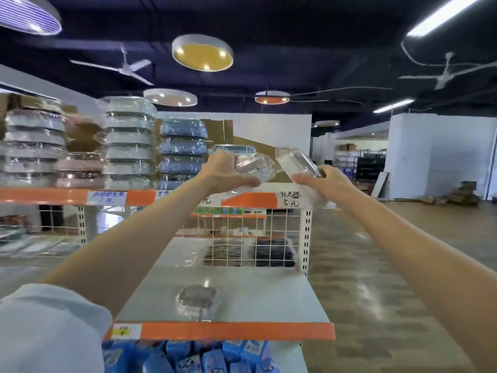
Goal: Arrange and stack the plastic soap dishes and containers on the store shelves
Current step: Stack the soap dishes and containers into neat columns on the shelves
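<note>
My left hand (228,173) grips a plastic-wrapped pinkish soap dish (254,165) at the top shelf (67,196), right of the stack of blue dishes (181,152). Tilted beside it is a white wrapped dish (295,162), held by my right hand (322,184) just past the shelf's right end. Further left stand stacks of white dishes (129,144), pink dishes (80,168) and grey dishes (35,146). One wrapped grey dish (197,296) lies alone on the middle shelf (269,292) below my arms.
A white wire grid (242,238) backs the middle shelf, with dark packaged goods (271,253) behind it. Blue packets (215,356) fill the shelf below. The wooden aisle floor (376,265) runs along the right. Cardboard (223,130) stands behind the top shelf.
</note>
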A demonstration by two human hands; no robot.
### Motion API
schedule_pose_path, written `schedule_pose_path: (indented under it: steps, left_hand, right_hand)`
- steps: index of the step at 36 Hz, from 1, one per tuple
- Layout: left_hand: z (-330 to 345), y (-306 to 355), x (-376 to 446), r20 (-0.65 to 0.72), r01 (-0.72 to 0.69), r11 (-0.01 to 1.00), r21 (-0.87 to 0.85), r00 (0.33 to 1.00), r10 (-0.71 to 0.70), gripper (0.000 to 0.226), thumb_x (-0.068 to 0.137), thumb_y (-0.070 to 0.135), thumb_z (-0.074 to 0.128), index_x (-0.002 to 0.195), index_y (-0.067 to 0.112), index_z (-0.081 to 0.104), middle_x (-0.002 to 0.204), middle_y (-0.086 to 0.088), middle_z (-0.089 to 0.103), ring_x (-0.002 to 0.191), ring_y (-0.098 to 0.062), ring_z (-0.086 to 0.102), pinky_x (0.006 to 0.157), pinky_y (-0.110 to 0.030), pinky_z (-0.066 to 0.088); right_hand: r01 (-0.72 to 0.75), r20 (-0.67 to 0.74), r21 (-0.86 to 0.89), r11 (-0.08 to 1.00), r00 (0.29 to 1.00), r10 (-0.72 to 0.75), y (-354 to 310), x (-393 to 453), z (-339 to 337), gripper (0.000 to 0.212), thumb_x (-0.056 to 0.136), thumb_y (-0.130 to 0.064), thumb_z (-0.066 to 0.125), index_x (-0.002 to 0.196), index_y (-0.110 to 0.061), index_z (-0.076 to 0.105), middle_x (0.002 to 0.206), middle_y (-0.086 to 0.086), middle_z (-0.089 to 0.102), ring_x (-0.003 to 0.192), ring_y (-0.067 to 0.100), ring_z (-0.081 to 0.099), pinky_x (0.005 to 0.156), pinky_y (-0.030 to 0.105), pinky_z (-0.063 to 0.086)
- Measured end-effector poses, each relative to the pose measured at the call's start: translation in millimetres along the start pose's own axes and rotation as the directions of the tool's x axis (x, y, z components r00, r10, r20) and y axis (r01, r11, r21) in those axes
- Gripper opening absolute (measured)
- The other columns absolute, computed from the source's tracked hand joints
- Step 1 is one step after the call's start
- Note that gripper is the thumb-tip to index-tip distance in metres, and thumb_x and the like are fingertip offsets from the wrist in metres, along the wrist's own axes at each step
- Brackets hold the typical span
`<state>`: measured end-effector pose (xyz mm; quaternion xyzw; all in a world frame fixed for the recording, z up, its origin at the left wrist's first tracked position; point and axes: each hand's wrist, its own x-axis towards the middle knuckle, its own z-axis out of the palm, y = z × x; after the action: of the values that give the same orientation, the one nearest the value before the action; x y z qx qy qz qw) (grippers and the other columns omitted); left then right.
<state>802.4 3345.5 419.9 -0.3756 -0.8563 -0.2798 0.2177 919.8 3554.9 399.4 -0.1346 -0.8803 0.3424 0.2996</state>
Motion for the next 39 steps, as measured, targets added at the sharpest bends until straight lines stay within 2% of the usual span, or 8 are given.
schedule_pose_path:
  steps: [4, 6, 9, 18, 27, 32, 36, 39]
  left_hand:
    - [-0.6, -13.4, 31.4, -0.074, 0.041, 0.998, 0.038, 0.996, -0.039, 0.057, 0.063, 0.063, 0.075, 0.068, 0.019, 0.04, 0.108, -0.029, 0.056, 0.077, -0.021, 0.036, 0.067, -0.039, 0.039]
    - [-1.3, -18.3, 45.1, -0.071, 0.041, 0.999, -0.006, 0.997, -0.042, 0.057, 0.066, 0.059, 0.075, 0.089, 0.012, 0.052, 0.118, -0.023, 0.054, 0.089, -0.021, 0.045, 0.079, -0.042, 0.044]
    - [0.4, -24.6, 63.3, -0.06, -0.017, 0.998, -0.059, 0.998, 0.013, 0.092, 0.066, 0.055, 0.077, 0.136, 0.008, 0.039, 0.135, -0.012, 0.045, 0.12, -0.023, 0.044, 0.103, -0.042, 0.04]
    - [15.8, -28.4, 101.6, -0.033, -0.159, 0.984, -0.077, 0.987, 0.157, 0.082, 0.071, 0.05, 0.076, 0.134, 0.012, 0.041, 0.134, -0.005, 0.05, 0.112, -0.015, 0.047, 0.087, -0.026, 0.036]
    - [53.1, -1.7, 133.1, 0.046, -0.239, 0.967, -0.088, 0.969, 0.244, 0.079, 0.072, 0.048, 0.075, 0.132, 0.009, 0.041, 0.128, -0.005, 0.05, 0.101, -0.011, 0.042, 0.084, -0.022, 0.033]
    - [83.0, 9.6, 159.3, 0.062, -0.222, 0.971, -0.09, 0.972, 0.228, 0.077, 0.069, 0.051, 0.078, 0.127, 0.013, 0.044, 0.129, -0.003, 0.051, 0.109, -0.014, 0.046, 0.09, -0.028, 0.04]
    - [109.7, 14.5, 178.1, 0.101, -0.212, 0.976, -0.045, 0.971, 0.215, 0.081, 0.068, 0.056, 0.076, 0.128, 0.013, 0.044, 0.131, -0.003, 0.05, 0.117, -0.018, 0.045, 0.1, -0.036, 0.041]
    - [124.8, 16.6, 188.3, 0.12, -0.22, 0.974, -0.062, 0.967, 0.226, 0.079, 0.07, 0.053, 0.076, 0.129, 0.012, 0.043, 0.131, -0.003, 0.048, 0.116, -0.016, 0.043, 0.097, -0.03, 0.038]
  right_hand:
    - [-0.011, -0.026, -0.019, 1.0, 1.0, 0.011, -0.3, 35.0, -1.8, 0.076, 0.067, -0.065, 0.07, 0.11, -0.005, 0.052, 0.114, 0.014, 0.06, 0.091, 0.024, 0.061, 0.079, 0.035, 0.054]
    - [0.008, 0.003, -0.031, 0.999, 1.0, -0.008, 4.2, 56.4, -1.0, 0.103, 0.046, -0.078, 0.071, 0.115, -0.004, 0.051, 0.118, 0.018, 0.059, 0.102, 0.033, 0.061, 0.09, 0.048, 0.052]
    - [-0.006, 0.075, -0.025, 1.0, 0.997, 0.007, 5.5, 81.9, 3.1, 0.086, 0.06, -0.058, 0.078, 0.124, -0.009, 0.048, 0.118, 0.009, 0.058, 0.103, 0.026, 0.059, 0.094, 0.041, 0.05]
    - [-0.004, 0.267, -0.276, 0.961, 0.96, 0.08, 33.1, 139.7, 26.8, 0.089, 0.067, -0.044, 0.08, 0.14, -0.011, 0.04, 0.139, 0.008, 0.044, 0.124, 0.024, 0.046, 0.104, 0.036, 0.037]
    - [-0.062, 0.32, 0.129, 0.99, 0.947, 0.018, 70.9, 169.4, 31.7, 0.09, 0.076, -0.012, 0.075, 0.149, -0.012, 0.023, 0.153, 0.006, 0.027, 0.14, 0.024, 0.026, 0.115, 0.04, 0.02]
    - [-0.086, -0.037, 0.301, 0.95, 0.994, 0.102, 91.2, 189.8, 28.0, 0.044, 0.094, -0.012, 0.051, 0.137, -0.003, 0.044, 0.12, 0.009, 0.05, 0.107, 0.019, 0.045, 0.091, 0.035, 0.038]
    - [-0.064, -0.145, 0.515, 0.855, 0.976, 0.161, 95.0, 194.6, 24.5, 0.041, 0.102, -0.03, 0.035, 0.125, 0.001, 0.048, 0.114, 0.015, 0.055, 0.094, 0.021, 0.049, 0.097, 0.044, 0.04]
    - [-0.08, -0.084, 0.617, 0.783, 0.982, 0.166, 92.7, 192.2, 28.0, 0.054, 0.098, -0.055, 0.03, 0.135, -0.02, 0.046, 0.137, 0.005, 0.048, 0.124, 0.025, 0.046, 0.11, 0.047, 0.032]
